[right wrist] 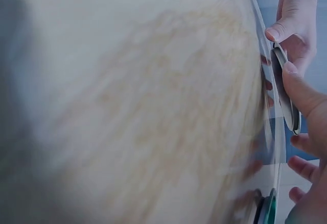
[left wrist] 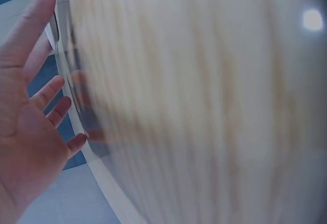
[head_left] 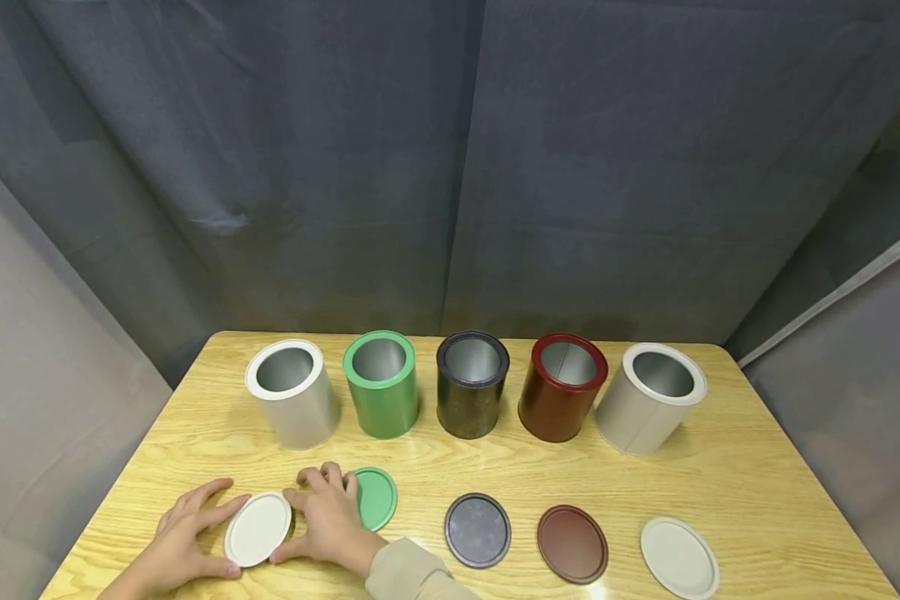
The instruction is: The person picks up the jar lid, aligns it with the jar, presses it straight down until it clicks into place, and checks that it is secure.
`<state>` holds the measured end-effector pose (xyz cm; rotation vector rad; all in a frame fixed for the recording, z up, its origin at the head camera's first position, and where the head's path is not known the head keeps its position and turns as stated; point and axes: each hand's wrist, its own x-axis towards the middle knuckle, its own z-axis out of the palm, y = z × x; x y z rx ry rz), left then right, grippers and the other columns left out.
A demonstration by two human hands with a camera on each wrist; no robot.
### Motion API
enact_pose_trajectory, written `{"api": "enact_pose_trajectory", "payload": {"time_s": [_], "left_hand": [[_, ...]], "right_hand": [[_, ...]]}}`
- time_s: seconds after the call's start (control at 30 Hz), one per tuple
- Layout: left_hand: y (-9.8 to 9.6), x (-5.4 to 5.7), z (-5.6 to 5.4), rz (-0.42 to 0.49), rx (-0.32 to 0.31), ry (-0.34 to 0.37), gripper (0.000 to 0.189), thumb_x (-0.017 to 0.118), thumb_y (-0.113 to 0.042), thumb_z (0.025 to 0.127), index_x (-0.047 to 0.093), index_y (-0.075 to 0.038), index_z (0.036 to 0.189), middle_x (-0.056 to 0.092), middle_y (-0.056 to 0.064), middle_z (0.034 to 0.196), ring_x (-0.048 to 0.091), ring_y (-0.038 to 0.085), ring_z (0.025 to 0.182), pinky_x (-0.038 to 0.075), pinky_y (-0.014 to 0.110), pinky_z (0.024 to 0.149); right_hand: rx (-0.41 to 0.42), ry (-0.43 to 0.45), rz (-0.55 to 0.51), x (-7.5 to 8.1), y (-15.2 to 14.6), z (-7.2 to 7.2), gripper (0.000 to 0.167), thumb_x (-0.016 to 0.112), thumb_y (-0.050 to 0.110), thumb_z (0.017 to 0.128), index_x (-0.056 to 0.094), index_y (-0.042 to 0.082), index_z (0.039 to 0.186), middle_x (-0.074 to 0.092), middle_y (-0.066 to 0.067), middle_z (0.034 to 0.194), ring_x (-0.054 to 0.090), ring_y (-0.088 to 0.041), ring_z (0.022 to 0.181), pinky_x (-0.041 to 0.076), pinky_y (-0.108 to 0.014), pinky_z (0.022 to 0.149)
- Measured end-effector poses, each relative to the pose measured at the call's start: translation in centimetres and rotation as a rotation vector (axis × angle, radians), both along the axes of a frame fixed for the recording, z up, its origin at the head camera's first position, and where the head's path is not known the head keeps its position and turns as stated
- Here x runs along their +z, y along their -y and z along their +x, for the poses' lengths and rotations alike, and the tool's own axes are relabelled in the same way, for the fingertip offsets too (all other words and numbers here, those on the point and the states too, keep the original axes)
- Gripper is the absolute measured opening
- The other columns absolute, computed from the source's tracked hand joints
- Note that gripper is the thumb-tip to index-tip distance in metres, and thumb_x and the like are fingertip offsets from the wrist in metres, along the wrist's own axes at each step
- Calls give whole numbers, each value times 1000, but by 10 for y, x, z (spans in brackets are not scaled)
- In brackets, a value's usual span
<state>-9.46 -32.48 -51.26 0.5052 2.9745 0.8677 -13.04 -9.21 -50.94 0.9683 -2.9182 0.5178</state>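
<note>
A round white lid (head_left: 258, 530) lies between my two hands at the front left of the table, tilted off the tabletop in the right wrist view. My left hand (head_left: 182, 537) grips its left rim between thumb and forefinger, the other fingers spread apart. On the opposite rim, the thumb and forefinger of my right hand (head_left: 328, 518) hold the lid too. Right behind that hand lies a green lid (head_left: 377, 500), partly covered by its fingers. In the left wrist view only a thin edge of the white lid (left wrist: 53, 32) shows past the left hand.
Open cans stand in a row at the back: white (head_left: 300, 412), green (head_left: 387, 404), black (head_left: 471, 404), dark red (head_left: 558, 408) and off-white (head_left: 637, 417). To the right lie a black lid (head_left: 477, 531), a brown-red lid (head_left: 572, 544) and an off-white lid (head_left: 679, 558). Dark curtains (head_left: 450, 167) hang behind.
</note>
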Motion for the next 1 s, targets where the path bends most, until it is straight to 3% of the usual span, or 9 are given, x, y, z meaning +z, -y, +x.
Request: {"api": "enact_pose_trajectory", "payload": {"time_s": [0.23, 0.47, 0.63, 0.9, 1.0], "left_hand": [[-4, 5, -1, 8, -11, -87, 83, 80, -50, 50, 60, -10, 120, 45, 11, 120, 33, 36, 109, 25, 57, 77], [-8, 13, -2, 28, 3, -95, 84, 82, -47, 49, 60, -9, 120, 52, -4, 106, 40, 14, 100, 37, 46, 77], [-10, 19, -3, 63, -12, -110, 83, 84, -44, 49, 59, -7, 120, 55, -11, 103, 41, 3, 99, 38, 35, 79], [-14, 28, -4, 96, -13, -63, 84, 84, -41, 51, 57, -6, 121, 56, -3, 108, 41, 2, 100, 43, 43, 76], [-15, 30, -6, 117, -23, -61, 82, 85, -38, 52, 56, -6, 122, 56, -6, 107, 44, 4, 95, 41, 36, 69]], "right_hand": [[31, -46, -44, 4, -3, 0, 78, 64, 72, 57, 59, 27, 121, 48, 13, 118, 35, -13, 108, 27, -39, 83], [38, -94, -87, 5, -6, -3, 76, 65, 70, 59, 59, 25, 120, 49, 12, 117, 37, -12, 107, 28, -33, 82], [51, -85, -132, 10, -9, -4, 73, 68, 68, 60, 60, 26, 118, 49, 12, 116, 36, -11, 106, 28, -30, 82], [47, -50, -149, 17, -13, -5, 72, 68, 66, 62, 58, 27, 121, 48, 12, 118, 35, -9, 108, 28, -28, 84], [52, -61, -164, 20, -15, -6, 71, 68, 65, 61, 59, 27, 120, 49, 12, 118, 35, -9, 107, 28, -26, 83]]}}
